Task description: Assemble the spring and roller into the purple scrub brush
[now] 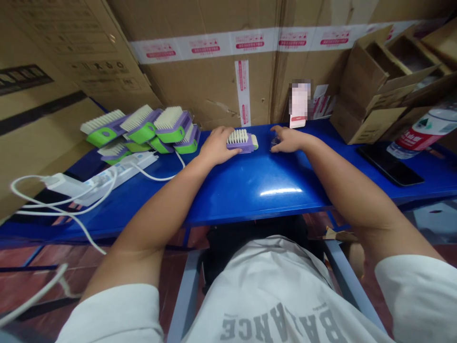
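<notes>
My left hand point(218, 146) is wrapped round the left end of a scrub brush point(244, 148) with a purple body, a pale green tip and white bristles facing up. The brush is at the blue tabletop. To its right, my right hand point(290, 140) has its fingers curled about a small, dark, see-through thing point(274, 142), too small and blurred to name. On the left, several green and purple brushes point(141, 125) lie piled with their bristles up.
A white power strip point(116, 177) with cables lies left on the blue table point(228, 197). At right are a black phone point(391, 164), a water bottle point(421, 132) and open cardboard boxes point(371, 93). Taped cartons point(200, 83) form a wall behind. A pinkish card point(299, 105) leans there.
</notes>
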Available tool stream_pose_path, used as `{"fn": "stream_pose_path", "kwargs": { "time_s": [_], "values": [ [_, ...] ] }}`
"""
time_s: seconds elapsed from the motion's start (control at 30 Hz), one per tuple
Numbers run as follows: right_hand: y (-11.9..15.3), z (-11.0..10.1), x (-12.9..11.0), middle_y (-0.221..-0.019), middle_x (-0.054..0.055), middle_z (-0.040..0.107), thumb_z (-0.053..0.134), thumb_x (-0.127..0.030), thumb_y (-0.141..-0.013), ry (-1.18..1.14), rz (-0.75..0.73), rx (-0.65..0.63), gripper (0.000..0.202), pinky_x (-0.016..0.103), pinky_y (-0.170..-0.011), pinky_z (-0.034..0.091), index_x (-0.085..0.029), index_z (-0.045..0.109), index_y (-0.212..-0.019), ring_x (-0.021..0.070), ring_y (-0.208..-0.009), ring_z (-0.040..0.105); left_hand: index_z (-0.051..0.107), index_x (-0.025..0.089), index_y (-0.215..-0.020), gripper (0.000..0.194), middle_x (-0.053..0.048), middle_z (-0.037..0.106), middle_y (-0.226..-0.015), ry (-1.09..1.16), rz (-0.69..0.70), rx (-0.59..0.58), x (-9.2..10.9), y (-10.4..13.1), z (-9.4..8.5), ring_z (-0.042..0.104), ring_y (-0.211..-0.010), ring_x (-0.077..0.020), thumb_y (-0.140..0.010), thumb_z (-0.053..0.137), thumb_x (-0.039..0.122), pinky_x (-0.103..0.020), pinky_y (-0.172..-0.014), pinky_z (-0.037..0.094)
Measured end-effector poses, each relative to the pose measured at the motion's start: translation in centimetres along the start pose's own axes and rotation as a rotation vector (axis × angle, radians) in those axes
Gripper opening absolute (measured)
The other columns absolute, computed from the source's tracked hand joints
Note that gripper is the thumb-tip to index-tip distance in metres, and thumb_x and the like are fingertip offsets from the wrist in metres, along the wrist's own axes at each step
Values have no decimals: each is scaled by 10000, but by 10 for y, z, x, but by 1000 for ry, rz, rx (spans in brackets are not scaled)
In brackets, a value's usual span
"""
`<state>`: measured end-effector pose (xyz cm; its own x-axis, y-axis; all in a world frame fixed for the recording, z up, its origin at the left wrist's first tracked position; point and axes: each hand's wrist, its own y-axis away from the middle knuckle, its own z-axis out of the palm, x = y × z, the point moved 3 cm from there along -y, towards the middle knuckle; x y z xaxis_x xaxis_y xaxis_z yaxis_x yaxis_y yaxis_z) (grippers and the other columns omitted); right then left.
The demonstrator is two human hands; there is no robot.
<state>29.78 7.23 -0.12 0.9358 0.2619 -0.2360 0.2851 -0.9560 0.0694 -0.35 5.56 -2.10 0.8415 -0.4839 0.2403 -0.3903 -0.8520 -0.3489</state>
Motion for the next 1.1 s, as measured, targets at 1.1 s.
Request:
{"fn": "stream_pose_path", "kwargs": {
  "time_s": [1.1],
  "values": [
    [1, 4, -7, -1523, 238, 788, 953, -477, -976, 21, -195, -38, 887, 460, -1171, 619, -128, 640, -1729, 373, -1291, 811, 658, 223, -1668, 869, -184, 703, -1677, 47, 175, -57, 9, -2, 4, 654, -1576, -439, -915, 986, 507, -611, -1391, 506]
  ]
}}
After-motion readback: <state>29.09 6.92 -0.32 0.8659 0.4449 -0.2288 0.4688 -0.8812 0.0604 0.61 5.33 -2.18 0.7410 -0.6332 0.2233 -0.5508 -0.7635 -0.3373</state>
